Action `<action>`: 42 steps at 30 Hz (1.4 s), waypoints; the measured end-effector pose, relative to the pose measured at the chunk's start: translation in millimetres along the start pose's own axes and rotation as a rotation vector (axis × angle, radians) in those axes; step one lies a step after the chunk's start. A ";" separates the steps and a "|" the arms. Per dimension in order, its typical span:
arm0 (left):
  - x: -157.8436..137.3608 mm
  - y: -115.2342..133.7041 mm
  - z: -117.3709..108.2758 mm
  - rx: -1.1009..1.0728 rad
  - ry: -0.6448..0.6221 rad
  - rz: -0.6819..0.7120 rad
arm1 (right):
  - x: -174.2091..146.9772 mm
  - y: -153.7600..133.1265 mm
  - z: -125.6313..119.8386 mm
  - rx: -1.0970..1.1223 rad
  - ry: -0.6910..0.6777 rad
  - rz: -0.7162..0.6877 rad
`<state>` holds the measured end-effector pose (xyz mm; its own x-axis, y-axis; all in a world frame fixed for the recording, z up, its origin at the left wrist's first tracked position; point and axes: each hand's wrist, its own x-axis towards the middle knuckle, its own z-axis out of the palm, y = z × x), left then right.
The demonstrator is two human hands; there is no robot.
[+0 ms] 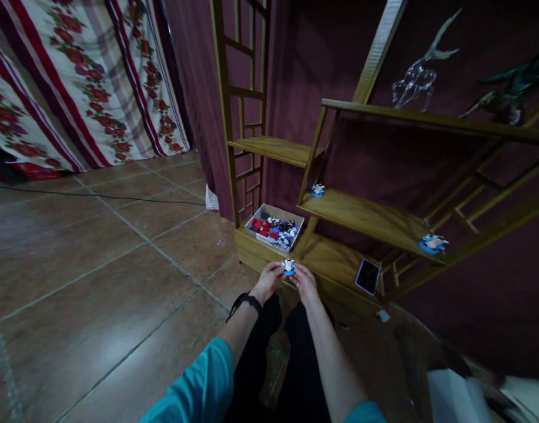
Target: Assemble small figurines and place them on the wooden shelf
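Between my two hands is a small figurine (288, 267) with a blue base and a pale, dark-marked body. My left hand (270, 279) pinches its left side, and my right hand (305, 282) grips its right side. Just beyond them, a shallow cardboard box (275, 242) full of small red, black, white and purple figures sits on the low wooden ledge. Two similar blue-based figurines stand on the middle shelf: one figurine (317, 190) at its left end and another figurine (434, 244) at its right end.
A wooden display rack (366, 217) stands before a dark red curtain. On its lowest board lies a tablet or phone (367, 277). A clear glass deer (414, 79) and a dark green statue (507, 94) occupy the top shelf. A black cable (119, 198) crosses the tiled floor.
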<state>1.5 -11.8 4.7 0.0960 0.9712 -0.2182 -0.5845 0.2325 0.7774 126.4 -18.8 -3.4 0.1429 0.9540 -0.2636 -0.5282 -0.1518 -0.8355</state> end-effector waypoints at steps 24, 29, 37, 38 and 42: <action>2.7 -2.5 -1.1 0.114 -0.060 -0.003 | -0.3 -0.4 2.5 -0.008 0.050 0.012; 5.0 -2.9 -1.5 0.071 -0.042 -0.019 | -1.8 -2.3 3.6 -0.030 0.051 0.012; 4.5 -1.6 -0.6 0.031 0.001 -0.026 | 0.0 -0.4 0.7 -0.062 0.014 0.015; 4.3 -1.5 -0.4 0.030 0.002 -0.028 | 0.3 -0.1 0.4 -0.058 0.012 0.016; 3.2 -0.4 0.9 0.028 0.011 -0.034 | 0.6 -0.1 0.7 -0.043 0.019 0.020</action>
<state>2.8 -8.7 4.2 0.1060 0.9621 -0.2511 -0.5580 0.2666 0.7859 126.0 -18.1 -3.2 0.1486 0.9456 -0.2893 -0.4944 -0.1823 -0.8499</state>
